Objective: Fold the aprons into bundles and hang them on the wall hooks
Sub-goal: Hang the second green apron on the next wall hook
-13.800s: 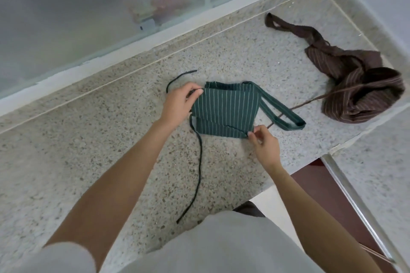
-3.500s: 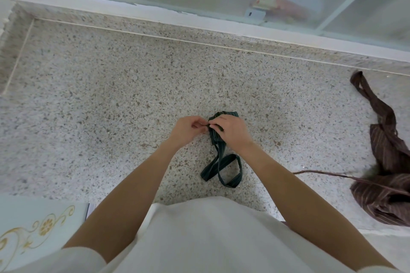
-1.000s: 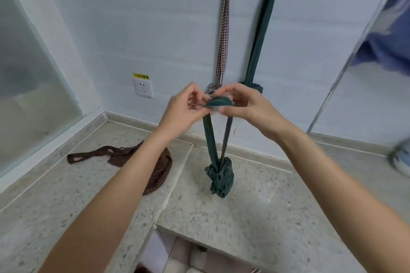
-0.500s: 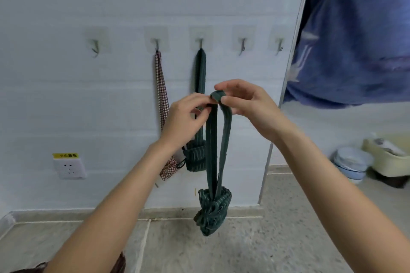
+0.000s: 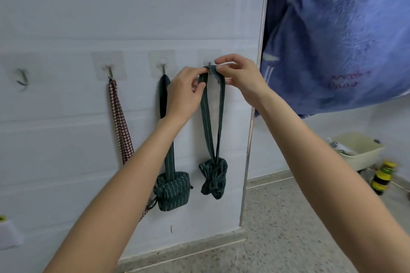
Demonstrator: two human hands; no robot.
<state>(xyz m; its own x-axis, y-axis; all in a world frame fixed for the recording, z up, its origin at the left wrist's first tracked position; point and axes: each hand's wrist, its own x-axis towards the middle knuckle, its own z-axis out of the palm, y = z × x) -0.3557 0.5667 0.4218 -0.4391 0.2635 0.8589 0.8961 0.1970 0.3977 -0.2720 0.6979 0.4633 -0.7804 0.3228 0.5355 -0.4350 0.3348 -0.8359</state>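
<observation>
Head view: both hands hold a green apron's strap loop up at a wall hook.

The left hand (image 5: 185, 93) and the right hand (image 5: 240, 75) pinch the top of the strap of the dark green striped apron bundle (image 5: 213, 180) at the small metal wall hook (image 5: 208, 64). The bundle hangs below against the white wall (image 5: 66, 17), beside another hung green striped bundle (image 5: 174, 188) and a red checked apron (image 5: 121, 122).
</observation>
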